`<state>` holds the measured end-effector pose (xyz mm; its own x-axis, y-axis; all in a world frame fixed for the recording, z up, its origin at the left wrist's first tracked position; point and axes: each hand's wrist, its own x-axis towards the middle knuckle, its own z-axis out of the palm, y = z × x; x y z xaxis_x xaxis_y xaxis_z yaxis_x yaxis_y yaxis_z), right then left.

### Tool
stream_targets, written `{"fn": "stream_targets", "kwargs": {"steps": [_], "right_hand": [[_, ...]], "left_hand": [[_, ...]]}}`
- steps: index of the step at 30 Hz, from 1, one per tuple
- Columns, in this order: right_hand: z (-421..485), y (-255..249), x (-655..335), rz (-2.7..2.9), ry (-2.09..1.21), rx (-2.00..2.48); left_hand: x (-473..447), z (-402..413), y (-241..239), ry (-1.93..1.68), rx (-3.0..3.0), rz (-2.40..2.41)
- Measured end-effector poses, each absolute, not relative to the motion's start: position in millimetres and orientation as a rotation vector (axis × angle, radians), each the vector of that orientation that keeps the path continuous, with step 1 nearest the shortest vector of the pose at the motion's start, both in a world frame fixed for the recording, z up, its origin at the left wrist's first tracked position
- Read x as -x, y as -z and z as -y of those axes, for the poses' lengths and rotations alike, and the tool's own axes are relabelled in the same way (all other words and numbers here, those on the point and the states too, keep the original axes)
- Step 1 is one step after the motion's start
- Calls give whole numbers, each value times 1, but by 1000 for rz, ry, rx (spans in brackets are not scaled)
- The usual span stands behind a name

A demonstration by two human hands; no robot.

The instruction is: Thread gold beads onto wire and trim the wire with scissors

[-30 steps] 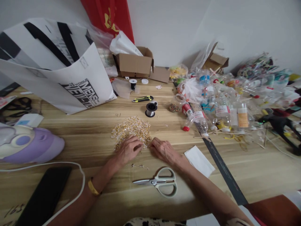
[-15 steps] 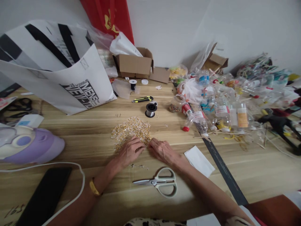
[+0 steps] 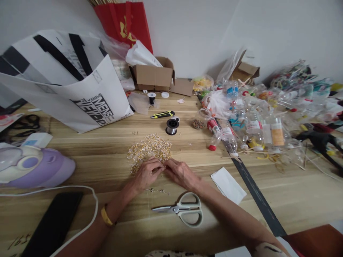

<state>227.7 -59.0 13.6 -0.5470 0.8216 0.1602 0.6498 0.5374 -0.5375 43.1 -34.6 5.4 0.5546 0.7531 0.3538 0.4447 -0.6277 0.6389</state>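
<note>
Working close beside the glittery pile

Tabletop [image 3: 102,153] stretches left of the gold-and-silver pile [image 3: 150,147]; scissors [image 3: 189,210] lie nearer the body. Left hand [image 3: 147,174] and right hand [image 3: 182,175] meet at the pile's near edge, fingers drawn in; their grip I cannot tell. Since a second ago, the right has moved leftward.

There are two hands [image 3: 147,174] [image 3: 183,174], two spools [image 3: 172,130] [image 3: 151,99], one cutter [image 3: 162,114].

Our wood-grained table [image 3: 104,146] carries a gold-and-silver heap [image 3: 149,147], with scissors [image 3: 176,209] toward its near edge. We see a cardboard box [image 3: 154,76] by the far edge, plastic bottles [image 3: 254,126] toward the far right corner.
</note>
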Motion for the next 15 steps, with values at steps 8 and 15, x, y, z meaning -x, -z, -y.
{"fn": "stream_targets", "kwargs": {"steps": [8,15], "right_hand": [[63,1,-230,2336,-468,1161],[64,15,-233,2410,-268,1178]], "left_hand": [[-43,33,-8,-787,-2338,-996],[-44,31,-7,-851,-2318,-979]]}}
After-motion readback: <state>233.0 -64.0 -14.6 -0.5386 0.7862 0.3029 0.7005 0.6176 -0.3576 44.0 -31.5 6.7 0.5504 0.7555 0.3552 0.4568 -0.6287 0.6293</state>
